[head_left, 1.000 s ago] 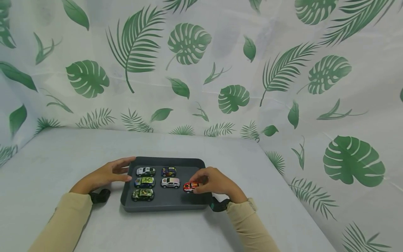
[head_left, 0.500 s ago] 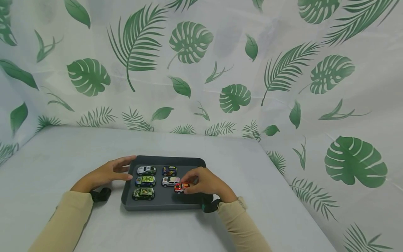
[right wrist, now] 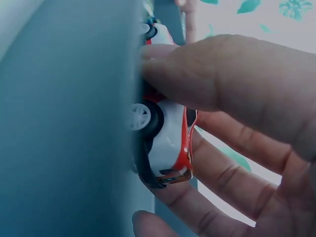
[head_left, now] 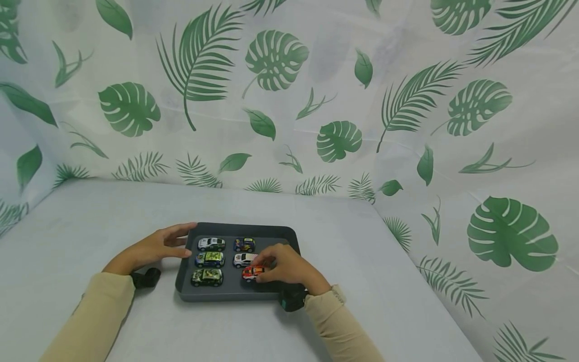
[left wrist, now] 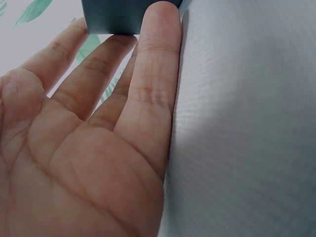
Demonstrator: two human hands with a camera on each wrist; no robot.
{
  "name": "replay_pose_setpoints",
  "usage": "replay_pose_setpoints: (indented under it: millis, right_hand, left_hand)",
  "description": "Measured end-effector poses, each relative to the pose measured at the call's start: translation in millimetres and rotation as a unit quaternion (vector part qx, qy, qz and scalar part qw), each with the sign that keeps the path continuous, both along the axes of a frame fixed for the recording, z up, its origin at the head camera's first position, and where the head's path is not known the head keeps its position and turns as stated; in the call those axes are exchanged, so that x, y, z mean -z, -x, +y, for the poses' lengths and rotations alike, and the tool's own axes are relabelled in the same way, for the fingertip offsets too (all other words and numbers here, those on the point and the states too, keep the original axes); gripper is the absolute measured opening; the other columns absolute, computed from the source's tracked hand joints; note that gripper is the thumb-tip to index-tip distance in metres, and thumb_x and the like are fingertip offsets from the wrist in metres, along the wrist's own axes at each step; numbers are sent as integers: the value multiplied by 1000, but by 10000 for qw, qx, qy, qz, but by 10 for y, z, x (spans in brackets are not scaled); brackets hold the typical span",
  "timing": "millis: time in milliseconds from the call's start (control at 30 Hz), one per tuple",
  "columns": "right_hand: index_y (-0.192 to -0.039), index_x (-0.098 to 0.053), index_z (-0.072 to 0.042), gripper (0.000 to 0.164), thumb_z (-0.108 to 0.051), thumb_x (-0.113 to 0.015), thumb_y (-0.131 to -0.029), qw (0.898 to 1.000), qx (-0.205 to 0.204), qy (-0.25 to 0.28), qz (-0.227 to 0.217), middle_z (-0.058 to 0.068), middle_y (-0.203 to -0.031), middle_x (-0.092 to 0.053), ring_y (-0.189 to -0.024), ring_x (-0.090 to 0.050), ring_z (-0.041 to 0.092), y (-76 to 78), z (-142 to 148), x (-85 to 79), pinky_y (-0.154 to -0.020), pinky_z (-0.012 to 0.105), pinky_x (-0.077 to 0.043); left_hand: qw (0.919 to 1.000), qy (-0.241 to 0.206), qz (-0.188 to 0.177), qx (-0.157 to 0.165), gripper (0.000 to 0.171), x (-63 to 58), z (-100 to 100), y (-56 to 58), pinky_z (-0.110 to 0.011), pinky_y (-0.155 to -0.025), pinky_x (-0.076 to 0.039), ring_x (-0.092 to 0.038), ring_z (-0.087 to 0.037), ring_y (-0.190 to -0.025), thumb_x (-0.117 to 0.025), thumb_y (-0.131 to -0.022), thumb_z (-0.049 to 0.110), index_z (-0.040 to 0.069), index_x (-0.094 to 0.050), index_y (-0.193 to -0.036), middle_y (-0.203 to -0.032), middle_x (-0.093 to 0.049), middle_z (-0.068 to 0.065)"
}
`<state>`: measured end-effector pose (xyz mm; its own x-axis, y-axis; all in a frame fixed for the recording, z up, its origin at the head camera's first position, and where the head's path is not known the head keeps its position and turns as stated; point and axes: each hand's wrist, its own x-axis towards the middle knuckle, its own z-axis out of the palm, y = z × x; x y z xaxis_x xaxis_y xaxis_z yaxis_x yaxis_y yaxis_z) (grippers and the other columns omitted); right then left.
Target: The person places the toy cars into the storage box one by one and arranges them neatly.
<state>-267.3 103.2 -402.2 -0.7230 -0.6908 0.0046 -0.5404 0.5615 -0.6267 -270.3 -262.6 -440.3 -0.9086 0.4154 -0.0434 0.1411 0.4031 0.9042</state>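
A red and white toy car (head_left: 252,273) is pinched between the thumb and fingers of my right hand (head_left: 287,267), low over the tray floor and just in front of a white toy car (head_left: 244,259). In the right wrist view the thumb lies along the side of the red toy car (right wrist: 168,133), near its wheels. My left hand (head_left: 156,250) touches the left side of the dark grey tray (head_left: 226,296), its fingers spread. Up close in the left wrist view, the left fingertips (left wrist: 160,22) press against the tray wall (left wrist: 113,17).
In the tray's left column stand a white and black toy car (head_left: 211,244), a blue and yellow-green one (head_left: 209,259) and a camouflage-patterned one (head_left: 206,277). A purple toy car (head_left: 244,245) is behind the white one. The tray rests on a white-covered table (head_left: 135,201) before a leaf-printed cloth (head_left: 289,100).
My right hand has carried the red toy car leftward and a little toward the front, from the right of the white car to in front of it. The left hand stays at the tray.
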Motion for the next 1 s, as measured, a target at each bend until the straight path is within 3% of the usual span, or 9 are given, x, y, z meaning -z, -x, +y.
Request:
replay_pose_setpoints:
  millis: [333,800,1000]
  right_hand:
    - [-113,-84,-4,24,-5,-88,-89,9997,151,48,187,0,-92,-75,-72,-54,0,-94,-172,75,-66,21,-47]
    - [-111,-85,-5,24,-4,-91,-87,9981,340,-23,513,5,-101,-80,-69,-54,-2,-166,-255,165,-63,20,-47]
    - [-109,-85,-4,24,-3,-91,-86,9979,311,63,567,4,-95,-79,-68,-54,-1,-188,-263,182,-62,20,-47]
  left_hand:
    - [9998,-167,52,98,93,9,-4,-7,-74,-117,-37,-31,-63,-152,-81,-99,22,-4,-26,-169,-171,-24,-37]
    - [10000,-11,54,-4,93,10,27,10,-71,-118,-39,-34,-62,-151,-82,-98,24,-2,-27,-169,-170,-27,-36]
    - [10000,-30,26,-7,94,16,32,12,-71,-118,-38,-34,-62,-151,-82,-98,25,-2,-27,-169,-171,-26,-36]
